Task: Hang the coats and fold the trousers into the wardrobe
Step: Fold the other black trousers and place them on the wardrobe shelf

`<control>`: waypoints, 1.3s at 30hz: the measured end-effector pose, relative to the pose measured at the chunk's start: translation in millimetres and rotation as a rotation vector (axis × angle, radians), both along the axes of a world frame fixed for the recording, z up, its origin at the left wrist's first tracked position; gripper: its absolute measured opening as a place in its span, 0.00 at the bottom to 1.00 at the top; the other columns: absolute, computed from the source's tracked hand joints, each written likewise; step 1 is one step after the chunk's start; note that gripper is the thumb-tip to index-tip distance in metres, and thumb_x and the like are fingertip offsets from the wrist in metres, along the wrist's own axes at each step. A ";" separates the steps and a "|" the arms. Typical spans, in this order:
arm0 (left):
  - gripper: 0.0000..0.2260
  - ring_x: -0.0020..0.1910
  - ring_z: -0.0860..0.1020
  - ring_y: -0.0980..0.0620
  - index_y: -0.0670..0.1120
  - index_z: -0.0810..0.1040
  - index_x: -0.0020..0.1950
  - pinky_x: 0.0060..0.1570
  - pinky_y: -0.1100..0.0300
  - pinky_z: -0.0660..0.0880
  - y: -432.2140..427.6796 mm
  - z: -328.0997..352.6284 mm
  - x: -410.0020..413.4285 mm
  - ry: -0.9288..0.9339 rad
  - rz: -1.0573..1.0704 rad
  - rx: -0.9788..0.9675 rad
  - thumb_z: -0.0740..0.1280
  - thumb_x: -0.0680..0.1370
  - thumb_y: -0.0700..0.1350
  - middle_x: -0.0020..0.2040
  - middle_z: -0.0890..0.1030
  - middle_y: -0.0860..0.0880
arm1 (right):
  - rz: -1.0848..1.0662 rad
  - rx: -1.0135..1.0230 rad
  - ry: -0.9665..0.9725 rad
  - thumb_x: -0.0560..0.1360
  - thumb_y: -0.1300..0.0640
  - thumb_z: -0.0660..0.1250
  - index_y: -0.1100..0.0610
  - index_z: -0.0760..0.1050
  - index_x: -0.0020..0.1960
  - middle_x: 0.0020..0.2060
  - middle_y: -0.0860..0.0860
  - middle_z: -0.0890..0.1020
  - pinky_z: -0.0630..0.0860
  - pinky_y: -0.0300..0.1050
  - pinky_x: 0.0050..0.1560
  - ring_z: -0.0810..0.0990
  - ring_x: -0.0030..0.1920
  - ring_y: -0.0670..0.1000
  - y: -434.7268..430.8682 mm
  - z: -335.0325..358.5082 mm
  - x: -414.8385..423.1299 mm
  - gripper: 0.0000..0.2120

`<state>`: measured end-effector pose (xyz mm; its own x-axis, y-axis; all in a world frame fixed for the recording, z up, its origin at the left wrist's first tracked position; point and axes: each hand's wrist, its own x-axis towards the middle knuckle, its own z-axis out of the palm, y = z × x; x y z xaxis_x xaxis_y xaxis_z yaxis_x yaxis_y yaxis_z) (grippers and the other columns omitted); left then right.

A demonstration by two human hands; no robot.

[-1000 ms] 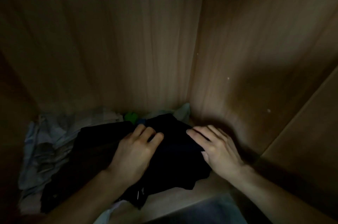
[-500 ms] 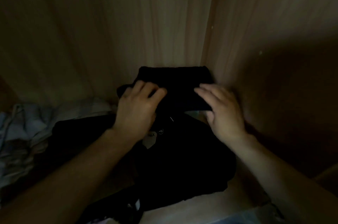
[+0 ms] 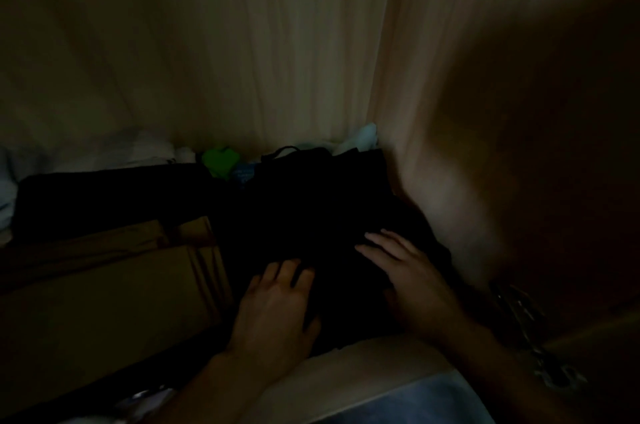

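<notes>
Folded black trousers point(image 3: 322, 208) lie on the wardrobe floor in the dim right corner, against the side wall. My left hand point(image 3: 277, 305) rests flat on their near edge, fingers spread. My right hand point(image 3: 408, 271) lies flat on the same black cloth a little further right, fingers apart. Neither hand grips the fabric. A folded brown garment point(image 3: 104, 285) lies to the left of the black pile. Another dark folded piece point(image 3: 110, 195) sits behind it.
The wooden back wall point(image 3: 242, 42) and right side wall point(image 3: 485, 111) close the corner. A green item point(image 3: 220, 160) and pale cloth point(image 3: 360, 137) are tucked at the back. Light crumpled fabric point(image 3: 10, 195) lies far left. A metal hinge point(image 3: 519, 316) shows at the right.
The black folded trousers have come down from in front of the back wall onto the pile. Both hands have drawn back towards the near edge. The brown garment has come into view.
</notes>
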<state>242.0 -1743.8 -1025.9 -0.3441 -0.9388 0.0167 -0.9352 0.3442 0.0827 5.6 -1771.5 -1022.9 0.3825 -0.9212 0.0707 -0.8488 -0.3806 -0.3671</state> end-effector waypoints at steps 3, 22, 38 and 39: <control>0.34 0.68 0.69 0.50 0.54 0.68 0.72 0.65 0.51 0.70 -3.1 16.1 -4.5 0.185 0.058 0.056 0.50 0.74 0.72 0.71 0.70 0.54 | 0.044 0.131 0.077 0.68 0.31 0.63 0.41 0.61 0.76 0.77 0.43 0.59 0.52 0.51 0.78 0.52 0.78 0.48 -2.7 17.0 -4.0 0.39; 0.31 0.77 0.29 0.41 0.58 0.39 0.80 0.70 0.31 0.33 -121.4 -26.6 -44.0 0.120 0.255 -0.063 0.38 0.77 0.63 0.80 0.34 0.45 | -0.162 0.045 0.187 0.82 0.40 0.39 0.42 0.37 0.80 0.80 0.51 0.38 0.39 0.56 0.77 0.36 0.79 0.52 -99.5 -11.9 45.7 0.28; 0.30 0.76 0.28 0.40 0.56 0.37 0.80 0.72 0.31 0.34 -114.7 -1.9 -44.2 0.052 0.248 0.140 0.45 0.82 0.62 0.79 0.32 0.43 | -0.202 -0.021 0.151 0.76 0.39 0.30 0.44 0.42 0.80 0.81 0.53 0.45 0.45 0.56 0.77 0.43 0.80 0.54 -82.5 -15.8 52.1 0.34; 0.30 0.76 0.28 0.40 0.55 0.36 0.80 0.72 0.32 0.34 -112.2 5.5 -45.5 0.036 0.239 0.181 0.47 0.83 0.61 0.79 0.31 0.43 | -0.214 -0.013 0.151 0.76 0.39 0.31 0.44 0.42 0.80 0.81 0.53 0.45 0.45 0.56 0.77 0.43 0.80 0.54 -77.7 -13.7 52.8 0.33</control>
<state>196.4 -1856.0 -1020.5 -0.1155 -0.9818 -0.1506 -0.9833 0.0915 0.1571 58.3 -1849.2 -1036.6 0.1859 -0.9818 0.0399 -0.9554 -0.1901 -0.2259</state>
